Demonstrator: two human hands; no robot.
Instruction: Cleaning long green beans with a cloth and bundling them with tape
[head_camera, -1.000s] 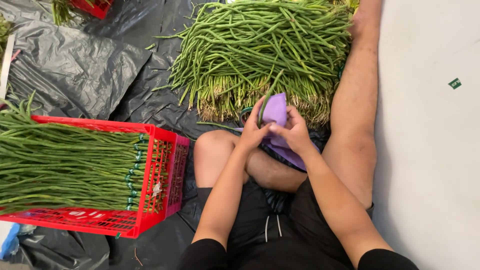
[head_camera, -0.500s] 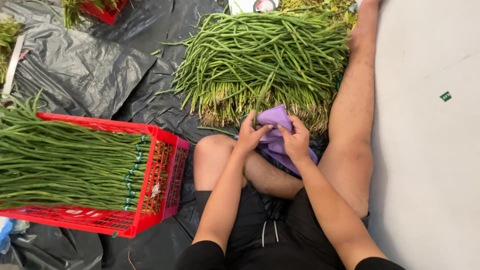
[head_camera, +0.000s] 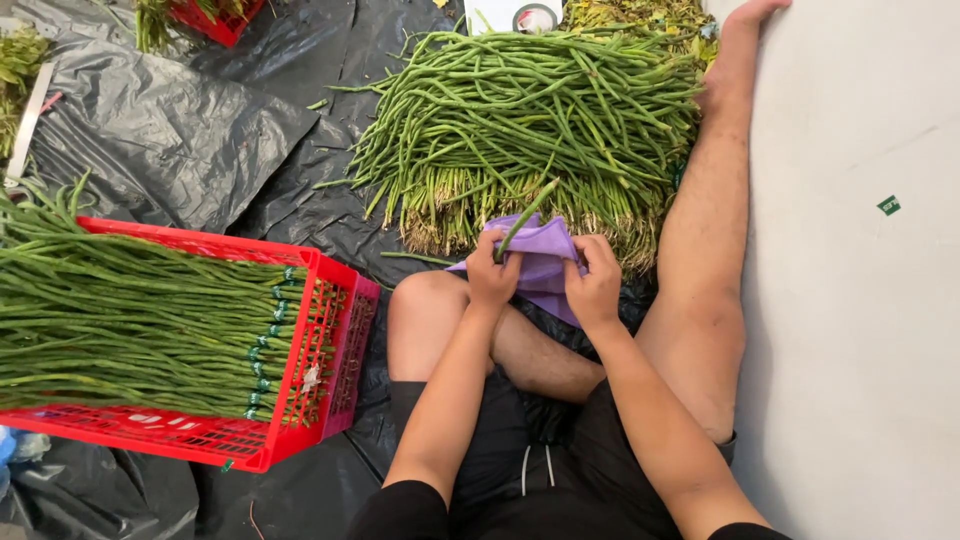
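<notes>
Presently, items as seen from the head camera:

Left hand (head_camera: 492, 272): fingers curled shut around a single green long bean (head_camera: 526, 217) and the near edge of a purple cloth (head_camera: 545, 262). The bean rises at a slant from the fingertips toward the pile beyond.

Right hand (head_camera: 596, 283): fingers bent closed on the right edge of the same cloth, just beside the left hand, the two apart by a fold of fabric.

Purple cloth: bunched between both hands, over the person's folded leg, its lower corner hanging below the fingers.

Loose pile of long beans (head_camera: 530, 120): just beyond the fingertips, lying on black plastic sheeting (head_camera: 200, 140), stem ends toward the hands.

Red plastic crate (head_camera: 320, 340): well to the left of the left hand, filled with bundled long beans (head_camera: 130, 320) laid lengthwise.

Outstretched leg (head_camera: 705, 250): to the right of the right hand, along a pale floor (head_camera: 860, 300).
</notes>
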